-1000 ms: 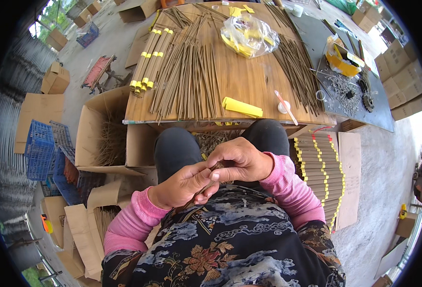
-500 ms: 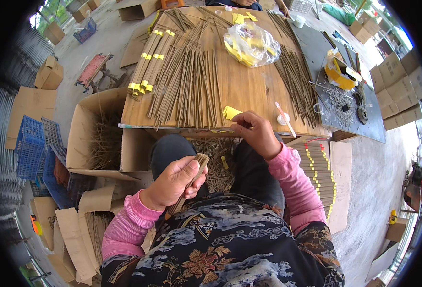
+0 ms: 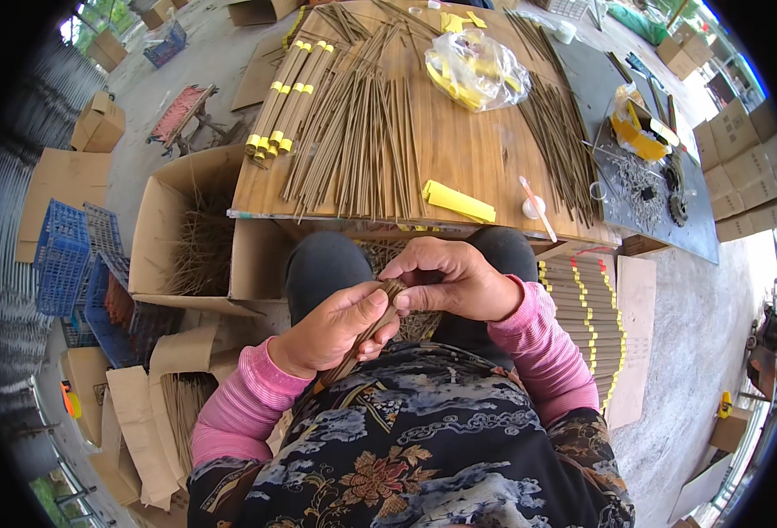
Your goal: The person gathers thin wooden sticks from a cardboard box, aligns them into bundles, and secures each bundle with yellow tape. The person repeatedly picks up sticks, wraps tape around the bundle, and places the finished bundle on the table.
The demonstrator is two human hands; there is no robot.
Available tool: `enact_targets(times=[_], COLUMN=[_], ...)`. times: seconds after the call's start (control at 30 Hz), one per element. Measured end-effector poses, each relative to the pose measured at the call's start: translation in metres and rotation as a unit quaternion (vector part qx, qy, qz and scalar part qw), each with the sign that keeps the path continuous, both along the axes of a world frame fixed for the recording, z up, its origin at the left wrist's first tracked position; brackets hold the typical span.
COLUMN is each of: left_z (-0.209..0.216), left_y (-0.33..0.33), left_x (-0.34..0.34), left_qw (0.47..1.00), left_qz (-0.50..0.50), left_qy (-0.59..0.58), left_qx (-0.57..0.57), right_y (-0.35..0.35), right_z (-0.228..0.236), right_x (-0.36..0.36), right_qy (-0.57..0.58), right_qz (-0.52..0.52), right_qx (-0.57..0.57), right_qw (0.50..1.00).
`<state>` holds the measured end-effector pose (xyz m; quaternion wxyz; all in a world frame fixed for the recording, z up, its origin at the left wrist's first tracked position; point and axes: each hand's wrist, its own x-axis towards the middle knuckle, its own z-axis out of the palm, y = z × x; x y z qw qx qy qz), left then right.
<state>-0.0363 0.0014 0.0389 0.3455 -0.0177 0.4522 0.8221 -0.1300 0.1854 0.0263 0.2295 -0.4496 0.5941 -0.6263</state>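
Note:
My left hand (image 3: pixel 334 329) is wrapped round a bundle of thin brown incense sticks (image 3: pixel 342 366), held at a slant over my lap. At the bundle's upper end, my right hand (image 3: pixel 460 278) pinches with thumb and fingers against the stick tips; whether a small thing is also between them is hidden. Ahead, a yellow paper strip (image 3: pixel 459 201) lies near the edge of the wooden table (image 3: pixel 476 158). Loose incense sticks (image 3: pixel 362 145) are spread to its left, beside several bundles (image 3: pixel 291 101) banded with yellow paper. A small white pot (image 3: pixel 532 209) with a pinkish stick stands to the right.
A plastic bag with yellow paper (image 3: pixel 476 70) sits farther back. More loose sticks (image 3: pixel 560 132) lie by the grey board (image 3: pixel 688 202). A carton (image 3: pixel 164 220) of sticks stands left, near blue crates (image 3: pixel 61 255). Banded bundles (image 3: pixel 582 317) lie low at right.
My right hand has moved from the table edge by the yellow paper down and left to the bundle's upper end. More of the yellow strip shows. The view has shifted slightly.

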Motion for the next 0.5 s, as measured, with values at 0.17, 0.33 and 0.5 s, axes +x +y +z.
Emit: enact_targets(times=[0.17,0.33,0.5], left_z=[-0.001,0.004,0.001], left_y=[0.006,0.01,0.01], left_x=[0.005,0.006,0.004], left_qw=[1.0,0.997,0.982], left_qz=[-0.01,-0.018,-0.05], left_qy=[-0.016,-0.042,-0.089], left_qx=[0.021,0.067,0.156], right_y=[0.005,0.01,0.015], right_z=[0.006,0.009,0.009], right_x=[0.005,0.001,0.002], right_qy=[-0.002,0.05,0.057], right_qz=[0.013,0.048,0.059], right_qx=[-0.015,-0.025,-0.037], right_qw=[1.0,0.997,0.996])
